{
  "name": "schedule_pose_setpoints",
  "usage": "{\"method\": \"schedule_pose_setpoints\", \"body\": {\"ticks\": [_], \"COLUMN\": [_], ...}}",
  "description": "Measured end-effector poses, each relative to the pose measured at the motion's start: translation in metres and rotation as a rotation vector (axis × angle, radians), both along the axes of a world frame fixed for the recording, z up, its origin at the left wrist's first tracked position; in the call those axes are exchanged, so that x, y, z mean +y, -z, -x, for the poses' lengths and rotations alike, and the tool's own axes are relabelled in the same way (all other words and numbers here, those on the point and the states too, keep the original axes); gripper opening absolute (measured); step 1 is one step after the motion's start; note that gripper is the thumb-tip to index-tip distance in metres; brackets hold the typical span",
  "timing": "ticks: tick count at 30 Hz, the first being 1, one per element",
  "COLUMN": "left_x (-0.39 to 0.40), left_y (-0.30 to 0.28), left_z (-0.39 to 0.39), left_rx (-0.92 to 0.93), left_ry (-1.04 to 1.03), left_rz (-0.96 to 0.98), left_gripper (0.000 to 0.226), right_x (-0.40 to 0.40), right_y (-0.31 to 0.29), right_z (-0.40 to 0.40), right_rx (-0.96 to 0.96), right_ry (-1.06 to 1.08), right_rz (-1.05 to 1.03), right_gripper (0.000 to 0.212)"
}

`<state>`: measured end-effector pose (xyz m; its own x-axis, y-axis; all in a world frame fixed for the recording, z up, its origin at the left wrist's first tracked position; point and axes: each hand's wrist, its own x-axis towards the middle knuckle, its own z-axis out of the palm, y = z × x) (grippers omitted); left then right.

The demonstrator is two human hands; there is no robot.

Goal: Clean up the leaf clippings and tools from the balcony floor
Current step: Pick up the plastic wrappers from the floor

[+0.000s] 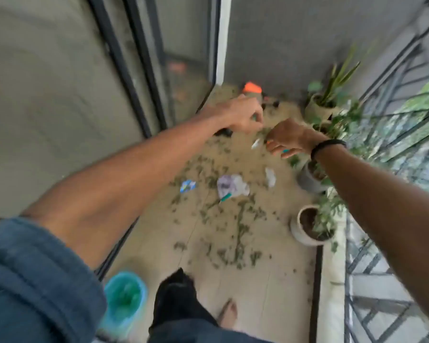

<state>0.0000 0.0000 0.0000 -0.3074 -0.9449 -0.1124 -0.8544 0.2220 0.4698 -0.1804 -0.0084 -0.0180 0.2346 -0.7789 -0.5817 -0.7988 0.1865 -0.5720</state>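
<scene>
Green clippings (235, 226) everywhere mid-frame; left hand (235, 115) and right hand (290, 138) each pinch bits—gather bigger handfuls, honestly.

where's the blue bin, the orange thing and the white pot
blue bin (124, 297), head view, on its green inside
orange thing (252, 88), head view, on its top face
white pot (298, 230), head view, on its outer wall
</scene>
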Motion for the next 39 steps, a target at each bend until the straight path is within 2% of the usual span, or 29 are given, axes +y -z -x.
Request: {"method": "schedule_pose_setpoints", "body": {"ticks": [4,10,13,17,19,21,24,28,32,39], "left_x": [0.05,0.1,0.127,0.151,0.151,0.142,0.114,0.059,-0.002,-0.082], "left_y": [0.077,0.176,0.22,0.269,0.286,0.294,0.304,0.318,0.339,0.352], "left_z": [-0.049,-0.126,-0.146,-0.138,-0.123,-0.106,-0.075,-0.031,0.019,0.114], "left_rx": [-0.04,0.051,0.11,0.23,0.304,0.369,0.461,0.545,0.603,0.791], "left_ry": [-0.134,-0.339,-0.471,-0.594,-0.605,-0.631,-0.691,-0.821,-0.9,-1.246], "left_rz": [-0.24,-0.402,-0.503,-0.645,-0.685,-0.724,-0.71,-0.692,-0.747,-0.799], "left_gripper": [0.029,0.022,0.022,0.043,0.041,0.026,0.006,0.008,0.011,0.017], "right_x": [0.029,0.073,0.112,0.147,0.142,0.124,0.084,0.011,-0.071,-0.195], "right_y": [0.095,0.214,0.261,0.268,0.264,0.261,0.26,0.271,0.309,0.359], "right_z": [-0.03,-0.068,-0.071,-0.069,-0.062,-0.049,-0.024,0.014,0.063,0.123], "right_rx": [0.059,0.011,0.013,0.094,0.12,0.141,0.146,0.137,0.158,0.168], "right_ry": [-0.086,0.067,0.132,0.129,0.12,0.142,0.178,0.094,0.016,-0.112], "right_rz": [-0.144,-0.159,-0.191,-0.19,-0.152,-0.138,-0.085,-0.026,-0.016,-0.085], "right_gripper": [0.022,0.009,0.014,0.015,0.023,0.024,0.013,0.01,0.012,0.014]}}
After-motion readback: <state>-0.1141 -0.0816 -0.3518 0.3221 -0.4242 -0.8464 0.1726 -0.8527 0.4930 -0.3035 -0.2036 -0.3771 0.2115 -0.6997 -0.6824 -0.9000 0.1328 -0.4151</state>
